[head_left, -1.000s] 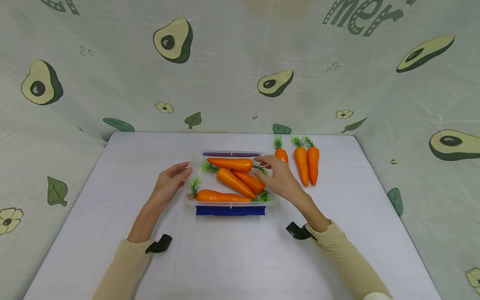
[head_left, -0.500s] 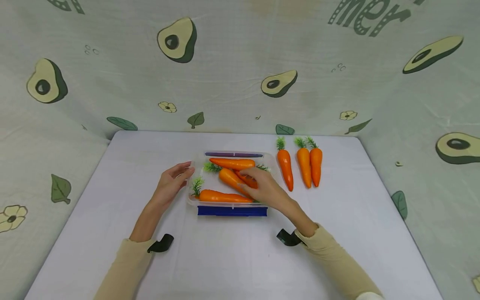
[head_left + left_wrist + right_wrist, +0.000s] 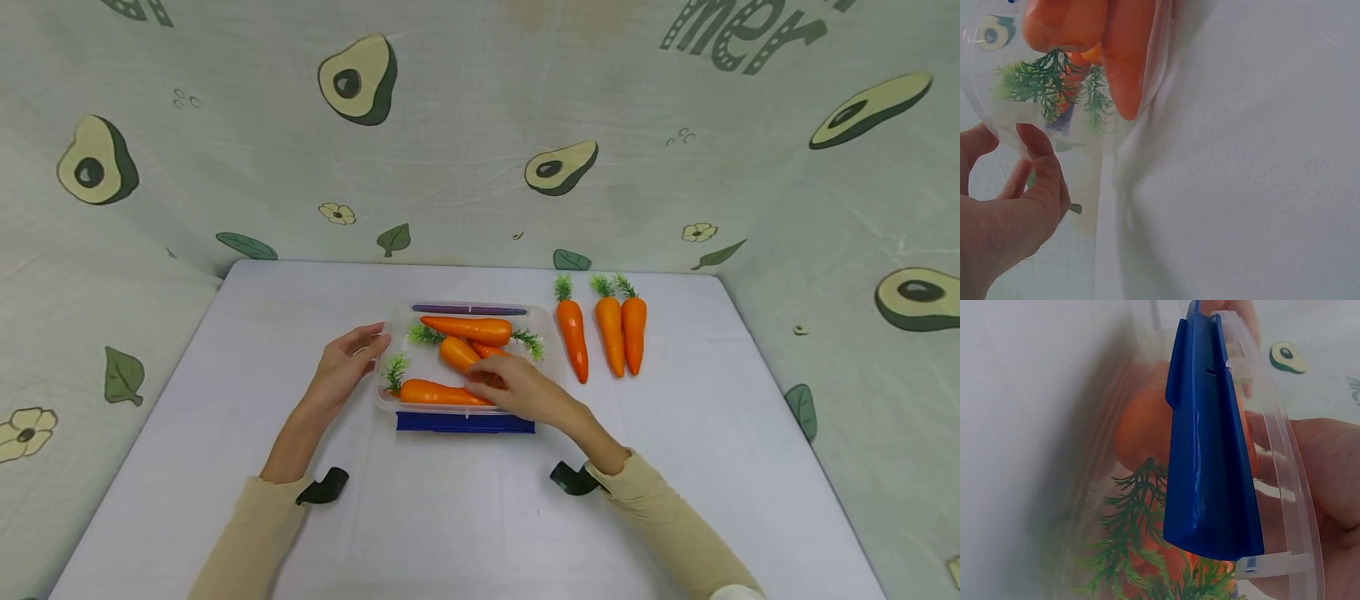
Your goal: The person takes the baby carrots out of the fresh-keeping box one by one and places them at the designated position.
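Note:
A clear plastic food container (image 3: 557, 354) with blue latch flaps stands on the table, holding several orange toy carrots with green tops. At its left wall, my left hand (image 3: 343, 367) pinches the rim between thumb and fingers; the left wrist view shows the thumb and fingers (image 3: 1036, 140) at the clear edge. My right hand (image 3: 525, 387) reaches inside over the front right part, its fingers curled at the lower end of a slanted carrot (image 3: 457, 354). That end is hidden beneath the hand. A front carrot (image 3: 438, 392) lies just beside the fingertips. Another carrot (image 3: 480, 330) lies across the back.
To the right of the container, three carrots lie on the white table (image 3: 450, 517): one carrot (image 3: 572, 342) nearest it, then a close pair, a carrot (image 3: 610, 337) and a carrot (image 3: 634, 337). A blue latch flap (image 3: 465, 422) hangs out at the container's front.
My right hand has moved from the container's back right corner, across the middle carrots, to the slanted carrot's front end. My left hand stays at the left rim.

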Motion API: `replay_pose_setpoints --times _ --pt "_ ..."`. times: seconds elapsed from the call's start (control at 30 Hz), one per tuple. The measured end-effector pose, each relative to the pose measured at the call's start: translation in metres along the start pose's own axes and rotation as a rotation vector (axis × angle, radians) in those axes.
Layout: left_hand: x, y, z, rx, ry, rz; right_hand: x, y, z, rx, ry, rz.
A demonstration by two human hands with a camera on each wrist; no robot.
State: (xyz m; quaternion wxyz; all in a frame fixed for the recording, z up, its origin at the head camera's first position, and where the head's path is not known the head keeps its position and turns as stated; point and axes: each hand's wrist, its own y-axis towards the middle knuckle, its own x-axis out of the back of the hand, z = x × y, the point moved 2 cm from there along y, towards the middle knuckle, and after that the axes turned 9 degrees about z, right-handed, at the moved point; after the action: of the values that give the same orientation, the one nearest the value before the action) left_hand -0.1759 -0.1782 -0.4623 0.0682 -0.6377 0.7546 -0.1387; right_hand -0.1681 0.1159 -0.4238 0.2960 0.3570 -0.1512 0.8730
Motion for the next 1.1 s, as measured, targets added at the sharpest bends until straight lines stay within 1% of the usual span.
replay_pose_setpoints --times 0.1,0.3,0.43,0.63,0.77,0.93,1.1 --pt "0.0 0.0 0.0 0.002 0.004 0.0 0.0 0.0 -0.002 0.01 0.013 0.025" --pt "0.0 -0.001 0.0 -0.008 0.003 0.007 0.0 0.002 -0.004 0.056 0.058 0.07" --pt "0.0 -0.001 0.0 -0.01 0.003 0.013 0.001 0.005 -0.005 0.077 0.067 0.106" --pt "0.0 -0.001 0.0 -0.009 -0.001 0.015 0.002 0.014 -0.006 0.046 0.097 0.181" --pt "0.0 -0.001 0.0 -0.01 -0.004 0.017 0.001 0.019 -0.005 0.032 0.122 0.213" --pt "0.0 -0.001 0.001 -0.008 -0.004 0.022 0.001 0.021 -0.005 -0.007 0.146 0.228" --pt "0.001 -0.001 0.0 -0.014 -0.001 0.018 0.004 0.018 -0.007 -0.037 0.151 0.212"
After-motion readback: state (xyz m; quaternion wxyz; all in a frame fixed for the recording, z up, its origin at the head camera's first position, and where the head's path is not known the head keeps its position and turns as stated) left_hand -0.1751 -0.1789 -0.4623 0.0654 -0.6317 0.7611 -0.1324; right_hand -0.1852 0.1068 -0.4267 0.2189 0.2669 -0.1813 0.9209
